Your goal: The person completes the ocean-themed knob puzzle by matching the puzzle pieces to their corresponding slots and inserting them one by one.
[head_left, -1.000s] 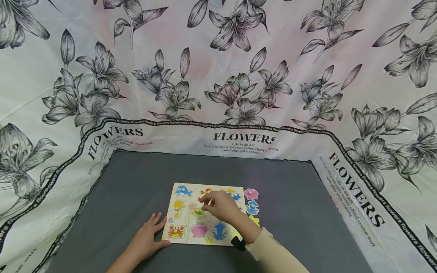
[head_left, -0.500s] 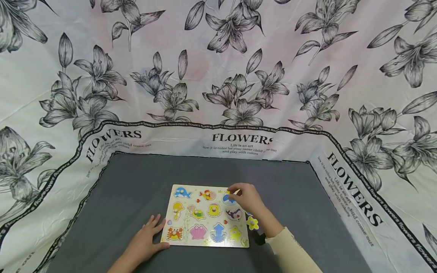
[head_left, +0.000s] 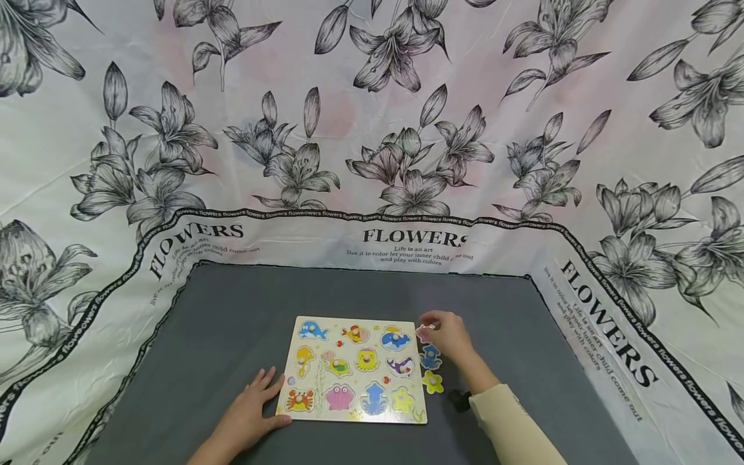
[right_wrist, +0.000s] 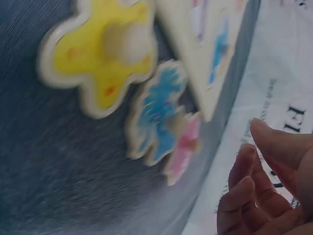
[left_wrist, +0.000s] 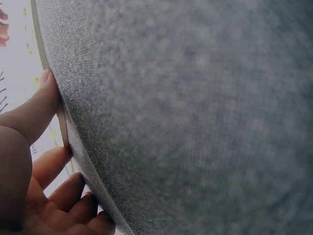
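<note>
A pale puzzle board (head_left: 330,326) with sea-animal pictures lies flat on the grey table. My left hand (head_left: 247,410) touches its left edge, thumb and fingertips against the rim. Off the board's right side lie three loose knobbed pieces: a pink shell-like piece (head_left: 424,334), a blue squid-like piece (head_left: 431,356) and a yellow star piece (head_left: 433,382). Over the pink piece hovers my right hand (head_left: 453,339), partly hiding it in the head view. The right wrist view shows its fingers bent, apart from the pieces, with nothing between them.
Several knobbed pieces, such as a red crab (head_left: 299,400) and a blue whale (head_left: 395,338), sit in the board. A black object (head_left: 459,401) is at my right wrist. White flower-printed cloth (head_left: 413,242) stands behind the grey tabletop (head_left: 261,290).
My right hand has moved right, from over the middle of the board, past its upper right corner, to the pink piece. The left hand stays at the left edge.
</note>
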`<state>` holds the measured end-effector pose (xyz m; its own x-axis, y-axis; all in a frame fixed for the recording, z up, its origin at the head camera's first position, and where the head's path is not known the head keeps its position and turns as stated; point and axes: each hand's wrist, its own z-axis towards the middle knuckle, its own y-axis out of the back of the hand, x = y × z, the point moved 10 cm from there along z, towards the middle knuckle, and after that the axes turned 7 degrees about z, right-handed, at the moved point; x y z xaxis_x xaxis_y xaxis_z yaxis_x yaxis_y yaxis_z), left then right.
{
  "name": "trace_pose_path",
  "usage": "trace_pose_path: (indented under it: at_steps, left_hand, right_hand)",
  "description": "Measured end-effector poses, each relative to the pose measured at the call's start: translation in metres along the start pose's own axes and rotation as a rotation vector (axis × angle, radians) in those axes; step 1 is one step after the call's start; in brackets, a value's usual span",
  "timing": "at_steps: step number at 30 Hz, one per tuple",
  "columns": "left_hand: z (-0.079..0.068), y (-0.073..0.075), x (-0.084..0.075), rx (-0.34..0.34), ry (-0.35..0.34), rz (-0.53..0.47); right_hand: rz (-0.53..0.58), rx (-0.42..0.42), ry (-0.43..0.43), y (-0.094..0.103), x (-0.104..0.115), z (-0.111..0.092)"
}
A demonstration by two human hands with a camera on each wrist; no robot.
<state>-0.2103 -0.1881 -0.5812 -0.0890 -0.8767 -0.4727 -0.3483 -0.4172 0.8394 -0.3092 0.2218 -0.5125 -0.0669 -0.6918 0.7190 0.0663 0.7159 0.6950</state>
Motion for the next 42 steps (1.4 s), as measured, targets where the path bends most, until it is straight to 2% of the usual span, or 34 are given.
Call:
trace_pose_path:
  at_steps: [8,14,24,33,42]
  left_hand:
    - [0.001,-0.001,0.000,0.004,0.003,0.000]
    - [0.000,0.001,-0.001,-0.011,0.001,-0.011]
    - [0.000,0.001,-0.001,-0.017,-0.006,-0.019]
    - [0.000,0.002,-0.002,-0.010,0.005,-0.009]
    - [0.000,-0.001,-0.001,0.001,0.022,0.006]
  right_hand:
    - [-0.050,0.036,-0.057,-0.006,-0.030,0.012]
    - [-0.055,0.051,-0.086,-0.010,-0.040,0.015]
    - [-0.111,0.045,-0.094,-0.014,-0.041,0.021]
    - [-0.109,0.014,-0.105,-0.001,-0.031,0.018]
    - [-0.074,0.009,-0.050,0.002,-0.009,0.009]
